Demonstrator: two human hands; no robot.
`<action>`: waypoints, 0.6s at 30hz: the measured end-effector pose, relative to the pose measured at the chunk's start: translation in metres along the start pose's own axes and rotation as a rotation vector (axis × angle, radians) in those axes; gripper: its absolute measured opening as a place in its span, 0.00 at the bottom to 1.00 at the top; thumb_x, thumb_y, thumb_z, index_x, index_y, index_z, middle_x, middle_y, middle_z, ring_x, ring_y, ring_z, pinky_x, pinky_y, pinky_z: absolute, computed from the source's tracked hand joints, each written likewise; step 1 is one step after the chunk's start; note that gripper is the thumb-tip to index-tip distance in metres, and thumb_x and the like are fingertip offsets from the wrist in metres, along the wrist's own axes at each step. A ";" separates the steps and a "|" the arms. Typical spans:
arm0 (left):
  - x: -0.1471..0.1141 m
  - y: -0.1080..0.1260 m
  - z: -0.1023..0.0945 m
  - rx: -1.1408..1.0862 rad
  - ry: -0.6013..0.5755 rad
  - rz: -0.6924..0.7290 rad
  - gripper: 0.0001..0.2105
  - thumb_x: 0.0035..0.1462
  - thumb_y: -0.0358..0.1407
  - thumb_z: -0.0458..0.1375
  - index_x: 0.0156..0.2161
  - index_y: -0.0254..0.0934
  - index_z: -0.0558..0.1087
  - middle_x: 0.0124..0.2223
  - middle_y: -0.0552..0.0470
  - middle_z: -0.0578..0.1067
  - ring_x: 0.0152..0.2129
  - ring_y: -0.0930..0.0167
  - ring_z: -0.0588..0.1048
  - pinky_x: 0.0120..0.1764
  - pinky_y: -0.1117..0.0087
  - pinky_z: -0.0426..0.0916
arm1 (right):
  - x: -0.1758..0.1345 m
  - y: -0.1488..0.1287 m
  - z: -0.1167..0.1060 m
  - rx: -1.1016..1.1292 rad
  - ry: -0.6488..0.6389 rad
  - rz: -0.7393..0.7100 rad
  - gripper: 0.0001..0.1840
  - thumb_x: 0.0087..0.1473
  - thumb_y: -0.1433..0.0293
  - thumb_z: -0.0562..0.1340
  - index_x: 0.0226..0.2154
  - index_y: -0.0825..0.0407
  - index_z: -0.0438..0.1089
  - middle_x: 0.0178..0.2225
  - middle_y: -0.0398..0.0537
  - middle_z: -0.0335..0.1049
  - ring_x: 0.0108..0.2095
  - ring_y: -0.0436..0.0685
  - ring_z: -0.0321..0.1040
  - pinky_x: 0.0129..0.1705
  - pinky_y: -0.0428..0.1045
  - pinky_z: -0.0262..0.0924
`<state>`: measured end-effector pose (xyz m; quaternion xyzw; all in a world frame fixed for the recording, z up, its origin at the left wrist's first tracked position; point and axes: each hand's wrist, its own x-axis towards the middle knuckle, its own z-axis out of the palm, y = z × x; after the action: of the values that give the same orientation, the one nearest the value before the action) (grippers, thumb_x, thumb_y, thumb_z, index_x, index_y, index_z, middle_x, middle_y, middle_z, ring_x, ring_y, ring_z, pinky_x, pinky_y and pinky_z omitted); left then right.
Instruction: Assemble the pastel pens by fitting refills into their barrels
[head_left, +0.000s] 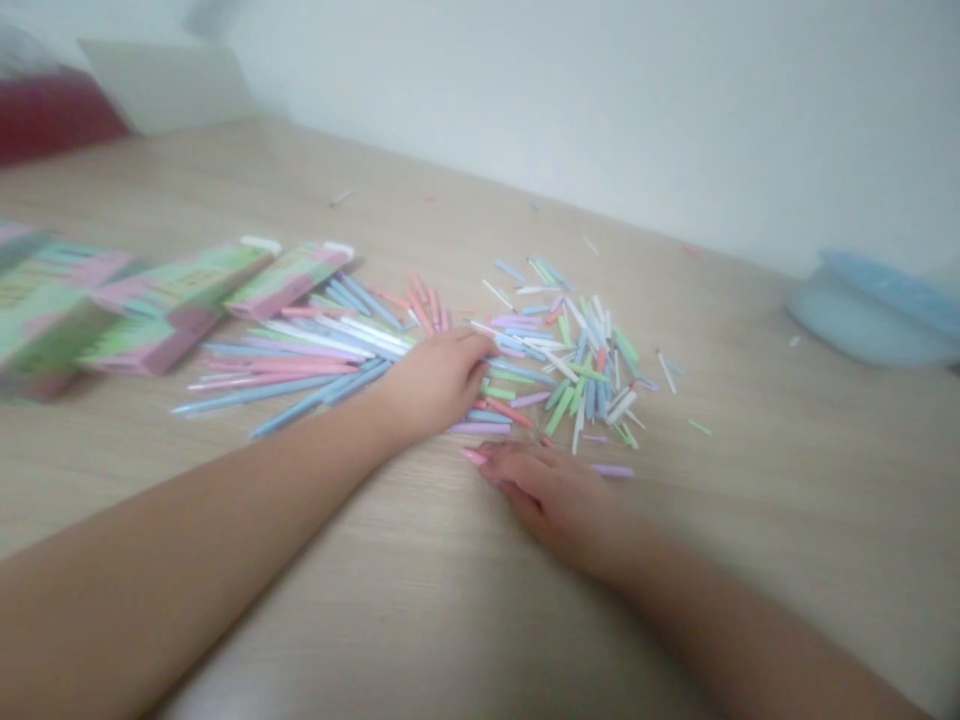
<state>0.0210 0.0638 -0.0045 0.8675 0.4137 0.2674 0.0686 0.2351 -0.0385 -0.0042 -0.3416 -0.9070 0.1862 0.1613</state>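
Observation:
My left hand (439, 385) is curled over a bunch of long pastel straws (315, 370), pink, blue, white and purple, which fan out to its left. Its fingertips are hidden among the straws. Closer to me, my right hand (559, 500) is closed near the tabletop, and a short pink straw piece (474, 456) sticks out from its fingertips. Beyond both hands lies a loose heap of short cut straw pieces (589, 375) in green, white, blue, purple and red. The picture is blurred.
Several green and pink printed boxes (176, 300) lie at the left of the wooden table (420, 620). A light blue rounded object (877, 310) stands far right by the white wall (600, 110). A red object (60, 115) and a pale panel (169, 85) are at back left.

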 end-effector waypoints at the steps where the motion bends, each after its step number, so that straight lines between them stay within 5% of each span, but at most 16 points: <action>1: 0.001 0.000 -0.003 0.053 -0.006 -0.014 0.13 0.66 0.32 0.50 0.50 0.37 0.75 0.47 0.45 0.79 0.47 0.61 0.77 0.53 0.59 0.70 | -0.001 0.000 0.000 -0.013 -0.009 -0.010 0.15 0.67 0.76 0.57 0.52 0.49 0.72 0.53 0.51 0.78 0.57 0.57 0.72 0.61 0.56 0.65; 9: -0.001 -0.036 -0.050 0.488 0.066 -0.296 0.14 0.69 0.36 0.48 0.47 0.34 0.75 0.47 0.42 0.78 0.53 0.51 0.73 0.58 0.43 0.62 | -0.002 0.000 -0.001 -0.108 0.044 -0.052 0.16 0.65 0.77 0.56 0.51 0.52 0.74 0.51 0.52 0.80 0.54 0.59 0.75 0.59 0.56 0.67; 11: -0.001 -0.042 -0.059 0.536 0.109 -0.301 0.16 0.70 0.39 0.47 0.54 0.38 0.73 0.54 0.43 0.77 0.56 0.52 0.70 0.58 0.44 0.62 | -0.003 0.000 0.000 -0.123 0.044 -0.053 0.17 0.66 0.77 0.56 0.52 0.53 0.74 0.52 0.52 0.80 0.55 0.59 0.75 0.61 0.56 0.67; 18: 0.017 -0.021 -0.043 0.440 -0.004 -0.133 0.16 0.68 0.37 0.50 0.54 0.40 0.76 0.53 0.44 0.79 0.54 0.56 0.74 0.56 0.51 0.67 | -0.003 0.000 0.001 -0.127 0.079 -0.061 0.20 0.63 0.78 0.56 0.54 0.54 0.74 0.52 0.53 0.80 0.55 0.58 0.75 0.61 0.55 0.66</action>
<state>-0.0066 0.0860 0.0318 0.8328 0.5184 0.1639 -0.1040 0.2366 -0.0413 -0.0056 -0.3305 -0.9199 0.1097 0.1804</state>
